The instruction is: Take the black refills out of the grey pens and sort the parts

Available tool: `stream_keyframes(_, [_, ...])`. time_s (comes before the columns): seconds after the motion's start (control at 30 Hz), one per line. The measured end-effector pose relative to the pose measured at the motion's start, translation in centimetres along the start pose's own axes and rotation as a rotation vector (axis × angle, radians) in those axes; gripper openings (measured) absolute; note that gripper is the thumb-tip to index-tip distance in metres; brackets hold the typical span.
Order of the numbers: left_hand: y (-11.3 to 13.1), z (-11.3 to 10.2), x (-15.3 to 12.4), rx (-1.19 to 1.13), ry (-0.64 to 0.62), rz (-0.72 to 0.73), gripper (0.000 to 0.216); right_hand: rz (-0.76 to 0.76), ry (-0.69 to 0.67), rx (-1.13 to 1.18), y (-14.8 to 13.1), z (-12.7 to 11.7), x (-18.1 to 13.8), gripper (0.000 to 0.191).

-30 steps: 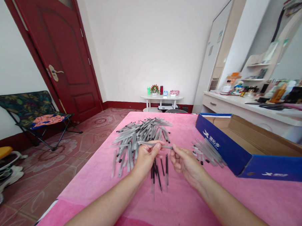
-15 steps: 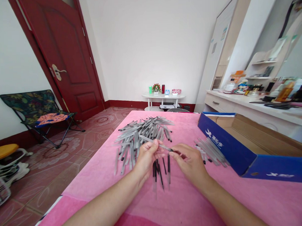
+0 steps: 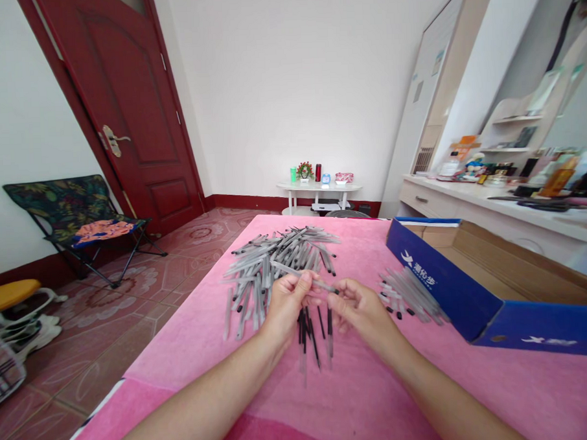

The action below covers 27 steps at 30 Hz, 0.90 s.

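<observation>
A grey translucent pen (image 3: 286,269) with a black end slants between my hands, over the pink cloth. My left hand (image 3: 288,303) is closed round its middle, thumb on top. At the black end, the thumb and forefinger of my right hand (image 3: 359,308) are curled about the tip; the other fingers are bent. Several thin black refills (image 3: 313,339) lie on the cloth just below my hands, their upper ends partly hidden by my left hand. Behind it spreads a large loose heap of grey pens (image 3: 276,260). A smaller row of pens (image 3: 413,292) lies to the right.
A blue open cardboard box (image 3: 437,285) stands on the table's right side, beside the smaller row. The pink cloth (image 3: 208,379) covers the table. Beyond are a white side table (image 3: 316,187), a folding chair (image 3: 69,204) at left and a crowded dresser (image 3: 491,198) at right.
My right hand's fingers have loosened and shifted slightly at the pen's black end, showing more of it. My left hand keeps its hold. The view has shifted a little.
</observation>
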<state>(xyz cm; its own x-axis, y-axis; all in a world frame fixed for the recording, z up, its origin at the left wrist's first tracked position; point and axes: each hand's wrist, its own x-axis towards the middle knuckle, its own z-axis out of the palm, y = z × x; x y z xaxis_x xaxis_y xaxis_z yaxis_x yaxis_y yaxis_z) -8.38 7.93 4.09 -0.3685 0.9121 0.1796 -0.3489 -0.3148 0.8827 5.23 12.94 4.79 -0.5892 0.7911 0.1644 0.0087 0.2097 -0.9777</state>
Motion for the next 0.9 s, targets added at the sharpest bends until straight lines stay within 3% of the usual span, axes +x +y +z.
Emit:
stream_keyframes(0.13, [0.03, -0.09, 0.14, -0.01, 0.037, -0.004, 0.032, 0.027, -0.03, 0.019, 0.2, -0.16, 0.13, 0.039])
stream_keyframes(0.23, [0.04, -0.16, 0.24, -0.013, 0.053, -0.016, 0.034, -0.039, 0.024, -0.013, 0.19, -0.37, 0.21, 0.027])
stream_keyframes(0.4, [-0.09, -0.23, 0.21, 0.001, 0.049, -0.017, 0.034, 0.074, -0.052, 0.082, 0.17, -0.44, 0.19, 0.033])
stream_keyframes(0.57, [-0.17, -0.18, 0.14, 0.027, 0.045, -0.013, 0.034, -0.016, 0.011, 0.029, 0.08, -0.4, 0.22, 0.027])
stream_keyframes(0.73, [-0.11, -0.22, 0.14, 0.049, 0.056, -0.012, 0.036, 0.078, -0.044, 0.063, 0.05, -0.4, 0.31, 0.035])
stream_keyframes(0.9, [-0.23, -0.3, 0.19, 0.046, 0.056, -0.014, 0.036, -0.005, 0.029, 0.014, 0.08, -0.39, 0.41, 0.027])
